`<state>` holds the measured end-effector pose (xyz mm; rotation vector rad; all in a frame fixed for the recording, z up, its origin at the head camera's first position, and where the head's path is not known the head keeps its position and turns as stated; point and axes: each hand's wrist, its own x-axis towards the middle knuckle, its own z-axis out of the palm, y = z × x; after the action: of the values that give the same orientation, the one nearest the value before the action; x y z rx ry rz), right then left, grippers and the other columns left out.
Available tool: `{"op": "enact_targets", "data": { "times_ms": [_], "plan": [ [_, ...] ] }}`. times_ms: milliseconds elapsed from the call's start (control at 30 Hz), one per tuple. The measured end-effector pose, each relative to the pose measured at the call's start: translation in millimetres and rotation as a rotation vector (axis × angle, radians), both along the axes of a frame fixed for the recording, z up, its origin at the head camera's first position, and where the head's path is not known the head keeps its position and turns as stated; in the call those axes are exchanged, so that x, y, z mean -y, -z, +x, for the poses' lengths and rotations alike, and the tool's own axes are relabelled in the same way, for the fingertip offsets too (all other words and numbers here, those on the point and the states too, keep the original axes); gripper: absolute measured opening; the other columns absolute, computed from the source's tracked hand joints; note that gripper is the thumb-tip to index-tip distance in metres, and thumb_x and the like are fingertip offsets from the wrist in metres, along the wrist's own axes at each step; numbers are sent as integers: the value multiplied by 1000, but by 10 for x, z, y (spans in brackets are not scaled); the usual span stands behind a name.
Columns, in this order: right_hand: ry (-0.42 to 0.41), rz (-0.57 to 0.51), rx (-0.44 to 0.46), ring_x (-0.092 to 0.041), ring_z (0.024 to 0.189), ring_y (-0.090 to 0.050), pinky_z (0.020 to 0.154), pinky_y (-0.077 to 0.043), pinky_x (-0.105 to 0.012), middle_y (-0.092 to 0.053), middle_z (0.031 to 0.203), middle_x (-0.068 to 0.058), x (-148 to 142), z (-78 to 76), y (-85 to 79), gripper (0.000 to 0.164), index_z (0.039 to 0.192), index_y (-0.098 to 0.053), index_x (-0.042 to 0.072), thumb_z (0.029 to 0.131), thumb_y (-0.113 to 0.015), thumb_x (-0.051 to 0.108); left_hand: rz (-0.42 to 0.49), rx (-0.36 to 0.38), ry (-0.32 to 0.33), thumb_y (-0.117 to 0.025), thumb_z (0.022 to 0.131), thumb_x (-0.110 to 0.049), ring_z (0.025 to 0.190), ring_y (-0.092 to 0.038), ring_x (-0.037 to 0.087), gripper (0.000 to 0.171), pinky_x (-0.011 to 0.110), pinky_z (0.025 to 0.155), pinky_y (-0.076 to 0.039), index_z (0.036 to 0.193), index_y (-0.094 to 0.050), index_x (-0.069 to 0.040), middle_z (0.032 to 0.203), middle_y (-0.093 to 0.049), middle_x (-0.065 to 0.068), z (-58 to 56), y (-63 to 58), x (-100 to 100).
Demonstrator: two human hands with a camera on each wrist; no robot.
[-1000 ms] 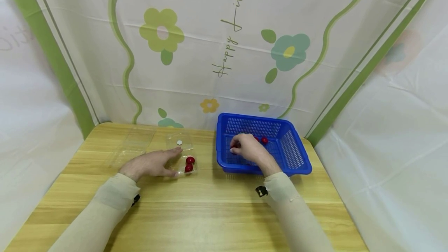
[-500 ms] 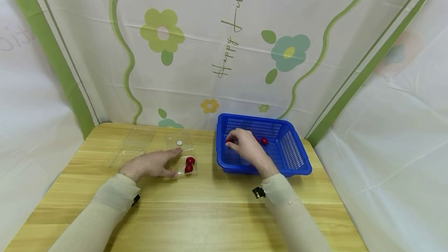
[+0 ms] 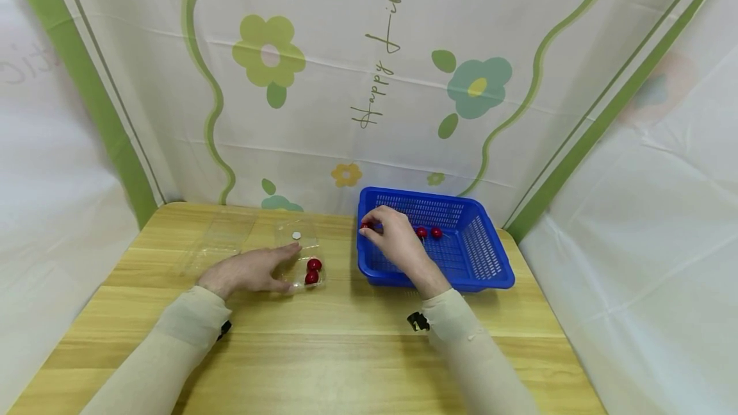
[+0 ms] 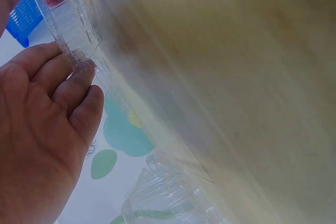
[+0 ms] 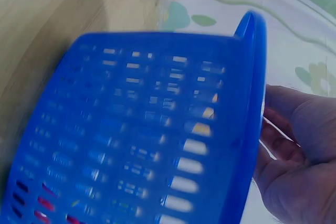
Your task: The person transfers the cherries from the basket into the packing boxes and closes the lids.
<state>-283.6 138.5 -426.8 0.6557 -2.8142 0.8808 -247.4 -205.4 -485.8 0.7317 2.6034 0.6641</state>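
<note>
My left hand (image 3: 245,269) holds a small clear plastic box (image 4: 76,22), its thumb and fingers on opposite sides. Two red cherries (image 3: 312,271) lie in the box, whose lid (image 3: 296,226) is folded back and bears a white round spot. My right hand (image 3: 398,242) pinches another cherry (image 3: 366,226) between thumb and fingertips, over the left rim of the blue basket (image 3: 435,279). In the right wrist view the basket wall stands in front of that hand's fingertips, so the held cherry is hidden. Two more cherries (image 3: 429,233) lie visible inside the basket.
More clear plastic packaging (image 3: 216,245) lies at the back left of the wooden table (image 3: 323,357). A white curtain with printed flowers (image 3: 340,82) hangs right behind the table, and curtains stand on both sides. The basket's raised rim separates its inside from the tabletop.
My right hand has lifted a cherry and carried it left across the basket to its left rim, uncovering another cherry behind. My left hand has stayed at the box.
</note>
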Motion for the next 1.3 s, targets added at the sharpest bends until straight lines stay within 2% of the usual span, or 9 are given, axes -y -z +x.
{"op": "enact_targets", "data": {
  "times_ms": [267, 700, 1033, 1300],
  "plan": [
    [-57, -5, -11, -24, 115, -81, 102, -73, -44, -83, 122, -7, 217, 70, 18, 9, 118, -86, 11, 111, -84, 16, -2, -8, 0, -88, 107, -41, 169, -46, 59, 97, 77, 139, -41, 182, -39, -3, 191, -36, 25, -3, -2, -8],
    [-161, -36, 27, -25, 122, -84, 106, -73, -38, -83, 124, -7, 574, 167, 64, 8, 118, -85, 10, 112, -82, 15, 4, -17, 3, -88, 107, -43, 168, -48, 58, 97, 76, 138, -43, 181, -40, -3, 190, -38, 25, -19, -1, 5],
    [-164, -39, 15, -23, 120, -84, 104, -73, -33, -84, 124, -6, 809, 235, 178, 10, 119, -84, 10, 111, -83, 15, 1, -11, -6, -87, 108, -45, 169, -48, 57, 99, 75, 137, -44, 182, -38, -3, 190, -39, 24, -21, 17, 12],
    [-141, -74, 66, -21, 116, -83, 97, -71, -23, -83, 121, -6, 944, 288, 281, 8, 116, -82, 9, 111, -84, 14, 10, -2, -10, -87, 108, -45, 169, -48, 56, 99, 75, 137, -44, 183, -38, -4, 190, -39, 24, -19, 23, 19]
  ]
}}
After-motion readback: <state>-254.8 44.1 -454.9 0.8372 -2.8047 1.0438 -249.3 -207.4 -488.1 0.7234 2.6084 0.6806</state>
